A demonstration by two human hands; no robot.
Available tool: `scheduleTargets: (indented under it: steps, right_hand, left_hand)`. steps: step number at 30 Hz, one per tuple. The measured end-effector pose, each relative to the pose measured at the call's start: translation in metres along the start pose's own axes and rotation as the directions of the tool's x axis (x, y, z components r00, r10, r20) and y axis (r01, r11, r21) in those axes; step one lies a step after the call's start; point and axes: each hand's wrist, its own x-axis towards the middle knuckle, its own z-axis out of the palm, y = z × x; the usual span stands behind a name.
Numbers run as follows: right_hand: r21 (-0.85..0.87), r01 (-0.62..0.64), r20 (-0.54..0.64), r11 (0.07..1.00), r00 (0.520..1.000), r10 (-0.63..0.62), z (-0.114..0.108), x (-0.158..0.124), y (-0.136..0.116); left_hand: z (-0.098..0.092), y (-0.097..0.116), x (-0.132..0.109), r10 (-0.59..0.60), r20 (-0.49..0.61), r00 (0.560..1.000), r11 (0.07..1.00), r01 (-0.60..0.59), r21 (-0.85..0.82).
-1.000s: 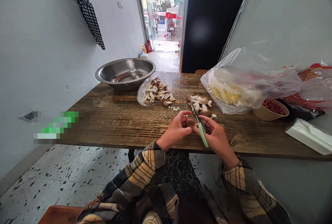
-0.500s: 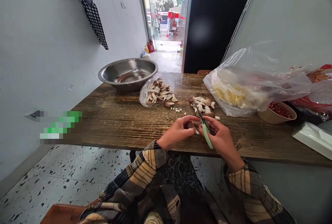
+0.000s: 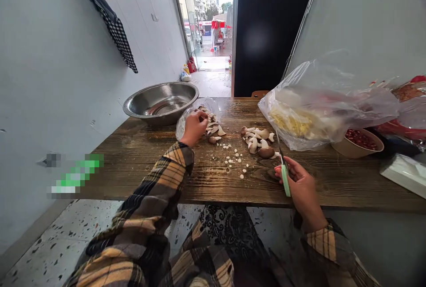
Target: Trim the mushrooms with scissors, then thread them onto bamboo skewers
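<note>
My left hand is stretched out to the clear plastic bag of mushrooms, its fingers curled among the mushrooms at the bag's mouth. My right hand rests near the table's front edge and grips green-handled scissors, blades pointing away from me. A small pile of trimmed mushrooms lies just beyond the scissors. Small white stem bits are scattered on the wood between my hands.
A steel basin stands at the back left of the wooden table. A large clear bag with yellow contents, a bowl of red beans and a white packet lie on the right. Behind is an open doorway.
My left hand has left the mushroom it held by the scissors and reached forward to the bag. My right hand moved right with the scissors. More white stem bits lie on the table.
</note>
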Motion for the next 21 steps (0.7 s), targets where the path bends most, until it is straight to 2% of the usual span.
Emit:
scheduleTargets:
  steps: [3, 6, 9, 13, 17, 21]
  right_hand:
    - [-0.001, 0.016, -0.008, 1.000, 1.000, -0.016, 0.000, -0.001, 0.004]
    - [-0.029, 0.038, 0.006, 0.999, 0.999, -0.038, 0.000, -0.001, 0.009]
    - [-0.025, 0.050, 0.010, 0.998, 0.999, -0.050, 0.000, 0.000, 0.012]
    - [-0.011, 0.039, 0.018, 0.999, 0.999, -0.039, 0.001, 0.000, 0.010]
    - [-0.028, 0.037, 0.016, 0.999, 0.999, -0.036, 0.002, 0.001, 0.006]
    - [-0.007, 0.052, 0.005, 0.999, 0.999, -0.052, 0.004, 0.002, 0.005]
  left_hand:
    - [-0.005, -0.014, 0.016, 0.069, -0.023, 0.997, 0.963, -0.061, 0.262]
    - [0.003, -0.013, 0.014, 0.154, 0.010, 0.988, 0.932, -0.149, 0.329]
    - [0.028, 0.001, 0.007, 0.228, 0.121, 0.966, 0.936, -0.252, 0.245]
    - [0.071, 0.029, -0.001, 0.308, 0.273, 0.912, 0.932, -0.346, 0.106]
    - [0.103, 0.055, -0.004, 0.363, 0.320, 0.875, 0.923, -0.384, 0.003]
    - [0.118, 0.066, -0.003, 0.394, 0.341, 0.853, 0.914, -0.401, -0.053]
